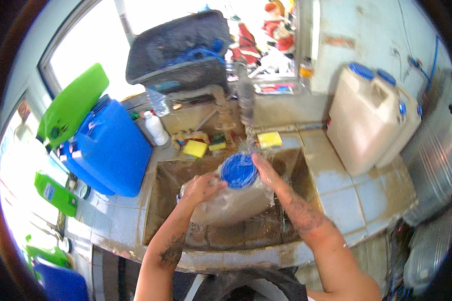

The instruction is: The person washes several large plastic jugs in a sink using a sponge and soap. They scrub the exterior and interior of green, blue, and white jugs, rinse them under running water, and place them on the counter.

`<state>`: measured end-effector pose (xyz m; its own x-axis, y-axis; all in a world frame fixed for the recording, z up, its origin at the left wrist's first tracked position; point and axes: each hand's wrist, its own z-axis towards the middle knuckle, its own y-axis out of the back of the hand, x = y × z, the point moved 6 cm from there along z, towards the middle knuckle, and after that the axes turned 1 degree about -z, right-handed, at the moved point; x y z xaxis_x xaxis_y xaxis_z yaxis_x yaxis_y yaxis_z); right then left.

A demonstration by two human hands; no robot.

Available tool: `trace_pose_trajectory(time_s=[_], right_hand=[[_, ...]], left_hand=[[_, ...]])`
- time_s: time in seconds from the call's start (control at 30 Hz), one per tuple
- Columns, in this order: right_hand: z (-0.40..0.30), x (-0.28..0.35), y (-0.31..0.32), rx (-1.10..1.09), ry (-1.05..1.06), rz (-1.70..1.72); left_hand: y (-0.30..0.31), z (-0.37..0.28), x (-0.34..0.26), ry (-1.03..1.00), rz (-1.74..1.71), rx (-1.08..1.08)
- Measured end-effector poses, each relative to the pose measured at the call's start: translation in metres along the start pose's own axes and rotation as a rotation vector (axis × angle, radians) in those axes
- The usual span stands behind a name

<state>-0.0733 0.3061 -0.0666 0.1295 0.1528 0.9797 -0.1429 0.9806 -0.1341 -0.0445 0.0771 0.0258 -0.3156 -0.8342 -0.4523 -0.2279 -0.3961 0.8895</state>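
A whitish plastic water jug point(229, 210) lies tilted in the worn sink basin point(165, 225), its round blue screw cap point(239, 170) facing up. My left hand point(204, 187) grips the jug's top just left of the cap. On the cap's right edge is my right hand point(265, 171), its fingers along the rim and wet. Water falls from the faucet point(245, 98) onto the cap and splashes around my right fingers. The jug's underside is hidden.
Yellow sponges point(195, 149) lie behind the basin beside a white bottle point(156, 128). Blue jugs point(113, 150) and a green container point(75, 105) stand left; two whitish jugs point(361, 124) stand on the right tiles point(339, 203). A black crate point(177, 56) sits at the window.
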Motion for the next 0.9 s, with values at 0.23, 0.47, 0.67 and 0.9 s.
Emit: trace_pose_trajectory(time_s=[0.23,0.47,0.67,0.9], right_hand=[[-0.034,0.089,0.032,-0.116,-0.058,-1.141],[-0.027,0.021,-0.007,-0.247,-0.241,-1.447],[-0.024,0.007,-0.028,-0.288,-0.245,-1.211],[-0.040,0.055,0.031,-0.311,-0.351,-1.374]], left_hand=[[-0.048,0.095,-0.059,-0.309,0.165,0.055],[-0.031,0.110,-0.150,-0.614,0.041,0.184],[-0.002,0.107,-0.162,-0.562,-0.386,0.021],[-0.009,0.105,-0.152,-0.523,-0.367,0.145]])
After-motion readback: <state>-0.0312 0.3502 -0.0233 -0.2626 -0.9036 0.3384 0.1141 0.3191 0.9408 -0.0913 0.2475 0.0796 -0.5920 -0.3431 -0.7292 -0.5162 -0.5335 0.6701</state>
